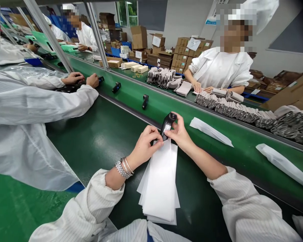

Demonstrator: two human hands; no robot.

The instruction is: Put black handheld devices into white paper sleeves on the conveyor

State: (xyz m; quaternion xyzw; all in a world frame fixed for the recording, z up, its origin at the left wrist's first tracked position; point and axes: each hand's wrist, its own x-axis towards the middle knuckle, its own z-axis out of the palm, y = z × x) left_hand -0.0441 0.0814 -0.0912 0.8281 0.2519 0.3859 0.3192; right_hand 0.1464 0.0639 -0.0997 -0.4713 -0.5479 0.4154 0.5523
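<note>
My right hand [180,132] grips a black handheld device [168,124] with a rounded head and a pale patch on its side. The device is tilted, its lower end at the top edge of a fanned stack of thin white sleeves [160,185]. My left hand [148,143] wears a watch and bangles. Its thumb and finger are pinched together at the mouth of the top sleeve, close to the device's lower end. Exactly how far the device reaches into the sleeve is hidden by the fingers.
A green conveyor belt [131,88] runs past the table, carrying black devices [145,101] and filled white sleeves [212,131]. Across it, a co-worker [219,70] handles grey pouches [237,109] lined up in rows. Another person's arms [73,97] reach in at left. Cartons [138,37] stand behind.
</note>
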